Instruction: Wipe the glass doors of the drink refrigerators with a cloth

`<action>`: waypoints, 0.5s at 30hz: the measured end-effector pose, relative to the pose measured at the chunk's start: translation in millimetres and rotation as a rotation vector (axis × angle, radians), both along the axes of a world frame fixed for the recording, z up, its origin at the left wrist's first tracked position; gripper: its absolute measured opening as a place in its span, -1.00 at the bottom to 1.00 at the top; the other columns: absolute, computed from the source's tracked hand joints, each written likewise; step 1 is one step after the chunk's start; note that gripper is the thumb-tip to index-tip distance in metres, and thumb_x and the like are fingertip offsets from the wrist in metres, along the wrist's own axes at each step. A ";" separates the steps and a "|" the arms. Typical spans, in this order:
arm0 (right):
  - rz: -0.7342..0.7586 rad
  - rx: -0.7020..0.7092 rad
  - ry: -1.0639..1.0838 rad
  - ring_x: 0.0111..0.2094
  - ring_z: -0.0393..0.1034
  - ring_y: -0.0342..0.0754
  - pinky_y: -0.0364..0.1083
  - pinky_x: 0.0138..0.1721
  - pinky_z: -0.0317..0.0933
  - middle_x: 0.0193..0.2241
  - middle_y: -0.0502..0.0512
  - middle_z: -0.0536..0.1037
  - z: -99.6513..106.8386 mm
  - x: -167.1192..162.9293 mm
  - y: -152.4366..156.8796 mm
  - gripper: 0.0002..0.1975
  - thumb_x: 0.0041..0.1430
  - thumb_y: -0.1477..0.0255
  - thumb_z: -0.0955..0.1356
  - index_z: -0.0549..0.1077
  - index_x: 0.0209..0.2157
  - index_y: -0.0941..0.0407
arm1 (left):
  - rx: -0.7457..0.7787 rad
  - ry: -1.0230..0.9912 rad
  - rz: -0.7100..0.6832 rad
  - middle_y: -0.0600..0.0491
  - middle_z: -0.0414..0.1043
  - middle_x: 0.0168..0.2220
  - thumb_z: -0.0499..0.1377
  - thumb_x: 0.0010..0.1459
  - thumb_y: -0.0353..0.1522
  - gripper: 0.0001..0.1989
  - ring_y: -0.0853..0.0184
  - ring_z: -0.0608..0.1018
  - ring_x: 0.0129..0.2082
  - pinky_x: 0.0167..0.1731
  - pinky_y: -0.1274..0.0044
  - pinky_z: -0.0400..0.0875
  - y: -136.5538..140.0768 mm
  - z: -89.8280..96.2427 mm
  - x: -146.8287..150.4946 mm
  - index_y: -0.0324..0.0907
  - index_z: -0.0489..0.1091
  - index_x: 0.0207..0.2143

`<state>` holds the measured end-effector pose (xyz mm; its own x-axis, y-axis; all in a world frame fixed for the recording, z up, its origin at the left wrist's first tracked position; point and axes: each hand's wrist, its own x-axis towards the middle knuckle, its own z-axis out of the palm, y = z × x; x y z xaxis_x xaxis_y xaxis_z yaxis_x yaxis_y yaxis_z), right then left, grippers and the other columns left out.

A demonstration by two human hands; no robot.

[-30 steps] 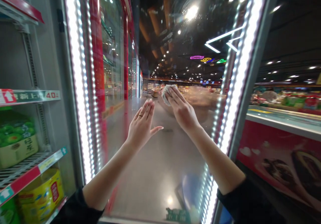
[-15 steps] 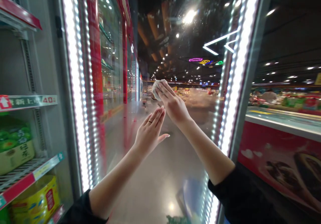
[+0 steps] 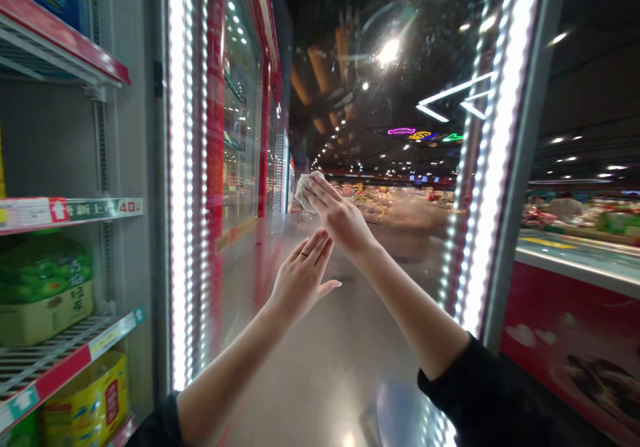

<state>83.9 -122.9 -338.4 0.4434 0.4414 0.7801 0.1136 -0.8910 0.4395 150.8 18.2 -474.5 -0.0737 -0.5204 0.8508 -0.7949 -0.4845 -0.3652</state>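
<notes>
A glass door [image 3: 340,367] with bright LED strips along both sides stands in front of me. Against its pane my right hand [image 3: 345,223] presses a crumpled white cloth [image 3: 306,190], its fingers stretched over it. Just below, my left hand [image 3: 300,277] lies flat with its palm to the glass, thumb apart and a ring on one finger. Its fingertips are close to the right palm; whether they touch I cannot tell. Smears and streaks show on the upper pane.
Shelves on the left hold a green-topped pack [image 3: 47,287] and a yellow bag [image 3: 90,397]. A red-sided chest freezer [image 3: 575,320] stands at the right. Through the glass, red-framed upright coolers [image 3: 265,133] line the left, with store displays farther back.
My view has turned left, so the door and shelves sit farther right in the picture. Both hands, with the cloth under the right one, have moved left across the glass.
</notes>
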 end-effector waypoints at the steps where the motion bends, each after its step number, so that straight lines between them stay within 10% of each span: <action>1: -0.006 -0.021 0.012 0.58 0.12 0.05 0.06 0.59 0.19 0.53 0.18 0.33 -8.9 -7.7 -5.6 -0.42 0.54 0.66 0.21 0.35 0.49 0.18 | 0.008 -0.004 -0.004 -0.24 0.15 0.58 0.38 0.38 -0.04 0.13 0.10 0.31 0.58 0.54 0.36 0.29 -0.1 -1.3 0.0 -0.33 -0.17 0.66; 10: -0.022 0.184 -0.239 0.61 0.03 0.10 0.20 0.62 0.13 0.55 0.09 0.28 8.5 -31.5 -51.9 -0.32 0.52 0.69 0.15 0.23 0.55 0.05 | 0.038 -0.006 -0.053 -0.17 0.05 0.62 0.37 0.39 -0.05 0.07 0.16 0.23 0.61 0.57 0.39 0.21 -13.7 7.6 -11.2 -0.30 -0.11 0.65; 15: -0.064 0.100 -0.053 0.61 0.05 0.01 0.09 0.59 0.19 0.56 0.03 0.29 -24.5 -38.1 -39.5 -0.32 0.54 0.65 0.21 0.19 0.57 0.01 | 0.054 -0.025 -0.114 -0.27 0.16 0.57 0.43 0.33 -0.08 0.22 0.10 0.29 0.59 0.55 0.33 0.27 -37.3 2.4 -13.3 -0.33 -0.28 0.66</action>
